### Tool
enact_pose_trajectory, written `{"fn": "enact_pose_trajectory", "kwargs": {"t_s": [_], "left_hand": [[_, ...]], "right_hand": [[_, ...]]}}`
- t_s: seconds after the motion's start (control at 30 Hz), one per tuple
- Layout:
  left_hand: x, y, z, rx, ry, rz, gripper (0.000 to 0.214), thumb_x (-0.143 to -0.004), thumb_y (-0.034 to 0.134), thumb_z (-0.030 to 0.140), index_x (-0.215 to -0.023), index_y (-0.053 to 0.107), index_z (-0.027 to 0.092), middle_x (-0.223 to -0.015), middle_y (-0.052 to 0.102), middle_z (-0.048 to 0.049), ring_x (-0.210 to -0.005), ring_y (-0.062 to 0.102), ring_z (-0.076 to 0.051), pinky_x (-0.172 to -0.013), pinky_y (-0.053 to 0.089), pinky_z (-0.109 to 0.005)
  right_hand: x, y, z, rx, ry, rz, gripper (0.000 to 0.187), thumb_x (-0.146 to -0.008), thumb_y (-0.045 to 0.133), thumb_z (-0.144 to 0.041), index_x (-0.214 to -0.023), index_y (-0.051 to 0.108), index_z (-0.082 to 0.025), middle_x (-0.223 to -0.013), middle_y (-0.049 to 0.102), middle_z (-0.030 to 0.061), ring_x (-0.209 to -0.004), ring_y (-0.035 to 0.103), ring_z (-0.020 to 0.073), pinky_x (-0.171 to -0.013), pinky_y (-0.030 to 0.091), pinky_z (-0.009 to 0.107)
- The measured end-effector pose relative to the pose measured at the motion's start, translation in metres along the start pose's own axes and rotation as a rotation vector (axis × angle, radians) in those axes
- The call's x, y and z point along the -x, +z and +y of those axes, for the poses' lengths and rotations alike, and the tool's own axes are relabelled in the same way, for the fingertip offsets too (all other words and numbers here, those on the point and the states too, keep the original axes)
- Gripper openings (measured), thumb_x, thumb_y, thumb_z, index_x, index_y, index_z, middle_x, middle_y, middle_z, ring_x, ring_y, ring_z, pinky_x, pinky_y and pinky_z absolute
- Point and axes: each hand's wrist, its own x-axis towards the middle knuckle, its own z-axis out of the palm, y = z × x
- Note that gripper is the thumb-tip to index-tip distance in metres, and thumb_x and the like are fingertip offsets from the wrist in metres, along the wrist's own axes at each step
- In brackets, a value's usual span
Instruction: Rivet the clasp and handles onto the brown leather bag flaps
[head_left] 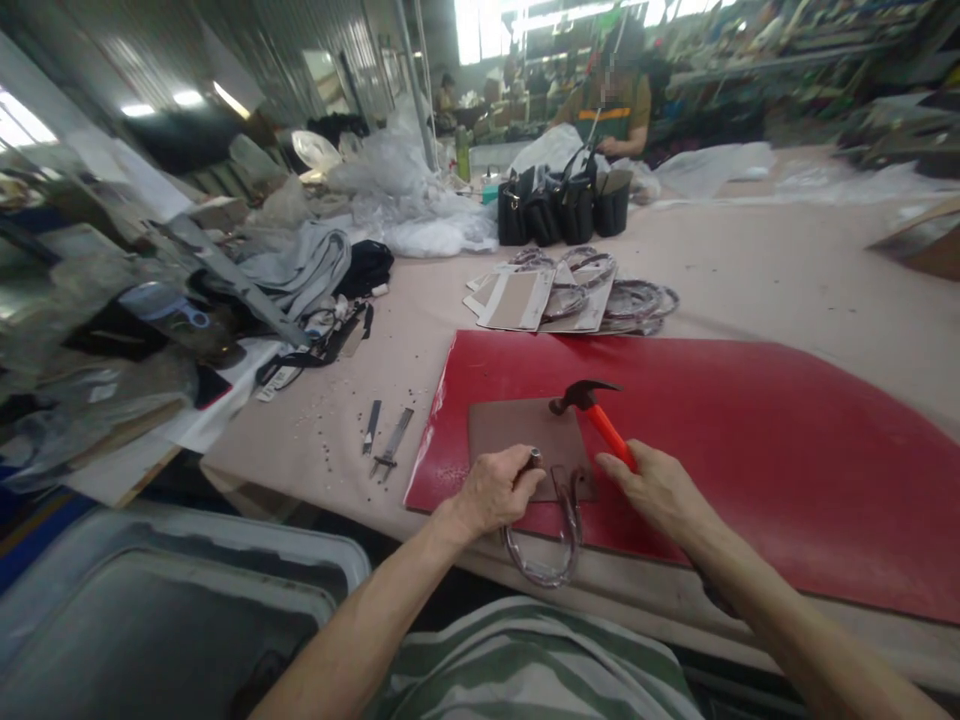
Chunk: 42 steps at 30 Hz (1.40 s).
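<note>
My left hand (499, 490) pinches a small metal stud (534, 457) at the end of a dark looped bag handle (561, 540), pressing it against a tan leather panel (525, 440). The handle, apparently plastic-wrapped, hangs over the table's front edge. My right hand (652, 490) grips the orange shaft of a claw hammer (609, 430), whose dark head (585, 395) is raised above the panel. The panel lies on a red board (712, 450). The stud's lower part is hidden by my fingers.
The pale table (750, 270) holds stacked tan panels (517, 300), more coiled handles (637, 300), black handbags (555, 208), two metal hand tools (390, 442) and scattered rivets (322, 440). A grey bin (165, 610) stands at lower left. A co-worker (607, 105) sits beyond the table.
</note>
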Motion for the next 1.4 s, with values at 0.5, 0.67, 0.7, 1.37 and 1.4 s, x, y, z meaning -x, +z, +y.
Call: {"fn": "enact_pose_trajectory", "kwargs": {"t_s": [0.5,0.67,0.7,1.37,1.4], "left_hand": [[-0.017,-0.072,-0.046,0.043,-0.604,0.492,0.027,-0.09,0.058,0.041,-0.081,0.065,0.017,-0.075,0.071,-0.0049,-0.069,0.067,-0.017,-0.069,0.053,-0.027],[-0.001,-0.109,-0.074,-0.559,-0.7,0.326,0.021,-0.092,0.056,0.031,-0.098,0.072,0.018,-0.096,0.076,-0.0107,-0.09,0.069,-0.026,-0.082,0.051,-0.034],[0.001,-0.11,-0.077,-0.596,-0.703,0.29,0.021,-0.092,0.057,0.029,-0.102,0.072,0.017,-0.101,0.075,-0.0121,-0.095,0.069,-0.028,-0.085,0.051,-0.036],[0.085,0.011,0.034,-0.37,-0.519,0.367,0.055,-0.082,0.062,0.016,-0.136,0.049,0.015,-0.141,0.051,-0.023,-0.138,0.047,-0.041,-0.113,0.042,-0.062],[0.092,0.007,0.035,-0.381,-0.552,0.385,0.053,-0.082,0.062,0.016,-0.134,0.05,0.014,-0.137,0.053,-0.0231,-0.136,0.049,-0.041,-0.111,0.043,-0.061]], "right_hand": [[-0.001,0.019,-0.018,0.119,0.094,-0.028,0.043,-0.099,0.046,-0.054,-0.109,0.058,-0.014,-0.089,0.072,0.0191,-0.088,0.072,0.0339,-0.063,0.038,0.034],[-0.004,0.02,-0.016,0.103,0.1,-0.043,0.043,-0.099,0.045,-0.054,-0.108,0.06,-0.014,-0.089,0.072,0.0185,-0.086,0.071,0.0336,-0.062,0.036,0.035],[-0.005,0.02,-0.015,0.09,0.099,-0.044,0.043,-0.099,0.046,-0.053,-0.108,0.06,-0.014,-0.09,0.072,0.0184,-0.086,0.071,0.0332,-0.062,0.036,0.034],[-0.007,0.021,0.01,-1.051,0.232,-0.006,0.025,-0.078,0.062,-0.039,-0.075,0.044,-0.023,-0.059,0.048,-0.0046,-0.042,0.043,0.0092,-0.038,0.038,0.023],[-0.006,0.02,0.01,-1.071,0.235,-0.005,0.025,-0.078,0.064,-0.038,-0.075,0.045,-0.023,-0.059,0.048,-0.0046,-0.042,0.043,0.009,-0.038,0.038,0.023]]}}
